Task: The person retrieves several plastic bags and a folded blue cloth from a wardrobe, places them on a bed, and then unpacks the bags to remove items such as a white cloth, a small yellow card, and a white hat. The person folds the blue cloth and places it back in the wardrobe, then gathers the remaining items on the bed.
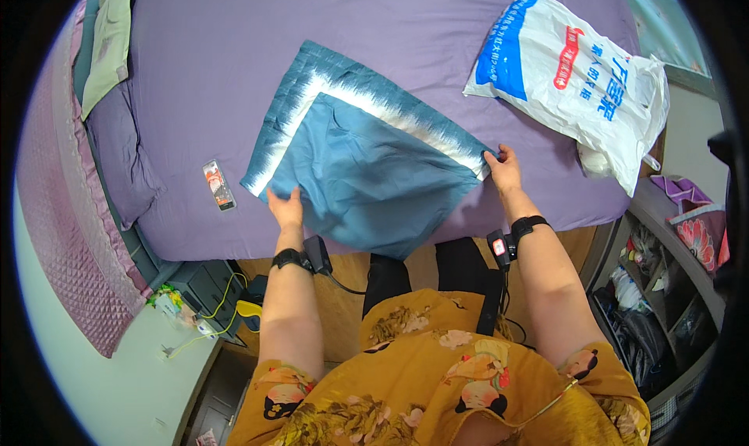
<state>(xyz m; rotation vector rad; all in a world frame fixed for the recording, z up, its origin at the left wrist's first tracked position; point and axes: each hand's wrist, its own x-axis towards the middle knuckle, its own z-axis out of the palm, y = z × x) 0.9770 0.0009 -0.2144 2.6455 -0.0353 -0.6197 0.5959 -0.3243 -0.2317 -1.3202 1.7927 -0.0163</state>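
A blue fabric cover (374,159), perhaps a pillowcase, is spread on the purple bed sheet (222,95). A white band and a darker teal border run along its two far edges, meeting at a far corner. My right hand (504,168) pinches the cover's right corner between thumb and fingers. At the left corner, my left hand (285,207) touches the near edge with thumb and fingers spread; whether it grips the fabric is unclear. The cover's middle is wrinkled, and its near point hangs over the bed's front edge.
A smartphone (219,185) lies left of the cover. At the right, a white plastic bag (576,77) with printed writing rests on the bed. A purple pillow (126,153) sits far left. Open shelving (649,288) holds bags; a dark nightstand (205,285) has a yellow cable nearby.
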